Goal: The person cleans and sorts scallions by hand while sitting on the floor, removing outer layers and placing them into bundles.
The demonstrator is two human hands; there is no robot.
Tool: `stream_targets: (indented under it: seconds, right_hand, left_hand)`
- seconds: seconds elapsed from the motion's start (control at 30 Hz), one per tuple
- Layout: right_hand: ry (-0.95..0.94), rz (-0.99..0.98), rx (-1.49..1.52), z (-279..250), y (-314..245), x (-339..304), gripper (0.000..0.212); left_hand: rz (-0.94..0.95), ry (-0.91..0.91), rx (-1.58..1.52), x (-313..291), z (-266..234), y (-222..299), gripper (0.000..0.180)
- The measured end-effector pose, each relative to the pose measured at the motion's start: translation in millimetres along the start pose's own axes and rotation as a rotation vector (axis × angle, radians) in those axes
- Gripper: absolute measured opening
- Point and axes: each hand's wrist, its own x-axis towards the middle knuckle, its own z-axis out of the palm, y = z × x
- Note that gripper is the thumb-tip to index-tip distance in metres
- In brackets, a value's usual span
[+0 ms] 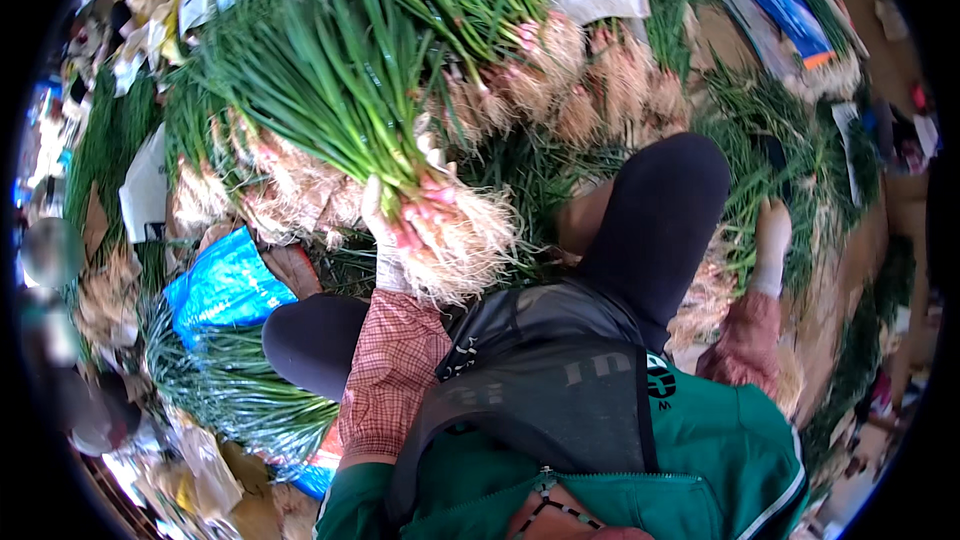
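Left hand [378, 220] is gripping the bunch [385, 130] near its roots [462, 243], before the lap [560, 315]; a slack hold could be letting stalks slip. Right hand [773, 232] is reaching by loose greens [812, 172]; open or closed, I can't tell.

green onions [372, 130] — shaggy roots [462, 238]

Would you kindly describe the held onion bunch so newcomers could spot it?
From the dark left knee, follow the red checked sleeve beside it up to the left hand. In its grip is the onion bunch, leaves fanning toward the upper left, shaggy roots lower right. Unlike the neighbouring bunches, it is hand-held.
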Motion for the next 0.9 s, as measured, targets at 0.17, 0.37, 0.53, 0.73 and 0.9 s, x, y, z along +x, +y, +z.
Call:
stream_targets:
  seconds: [0.17, 0.37, 0.53, 0.73, 0.9]
  right_hand:
    - [0.313, 0.042, 1.385, -150.1, -122.2, -16.1, 0.036]
    - [-0.016, -1.112, 1.287, -234.1, -311.6, -60.3, 0.078]
    - [0.523, -1.107, 0.987, -250.5, -362.3, -76.8, 0.073]
    - [0.845, -1.034, 0.994, -278.4, -381.2, -12.0, 0.077]
    - [0.468, -0.843, 1.385, -297.6, -381.5, 17.7, 0.108]
  left_hand:
    - [-0.109, -0.034, 0.273, 8.1, 34.2, -1.9, 0.077]
    - [-0.207, -0.281, 0.398, 24.5, 63.5, -4.6, 0.086]
    - [-0.201, -0.102, -0.173, 13.6, 96.8, -1.9, 0.057]
    - [0.195, 0.006, 0.374, 42.4, 155.4, -0.1, 0.018]
    - [0.095, -0.095, 0.142, 98.9, 164.9, 18.9, 0.026]
